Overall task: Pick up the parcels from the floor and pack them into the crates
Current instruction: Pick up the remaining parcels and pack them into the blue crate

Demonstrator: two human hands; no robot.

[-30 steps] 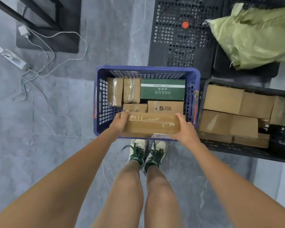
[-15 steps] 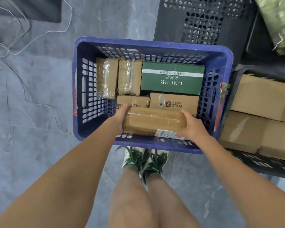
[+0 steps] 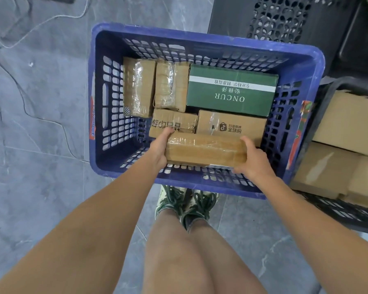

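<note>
Hands: your left hand [image 3: 159, 147] & right hand [image 3: 255, 160] grasp taped parcel [image 3: 205, 150] by its ends.
Room: bare blue crate [image 3: 208, 181] floor at 9 o'clock.
Writing: green box [image 3: 232, 90] at 12 reads "ONCUR".

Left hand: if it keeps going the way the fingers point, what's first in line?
Probably the small printed carton: the left hand, gripping the taped parcel, points at it with fingertips near its edge. Depth unclear.

Grey marbled floor tiles [image 3: 40, 187], a thin white cable [image 3: 51, 19] trailing across, evenly lit.
</note>
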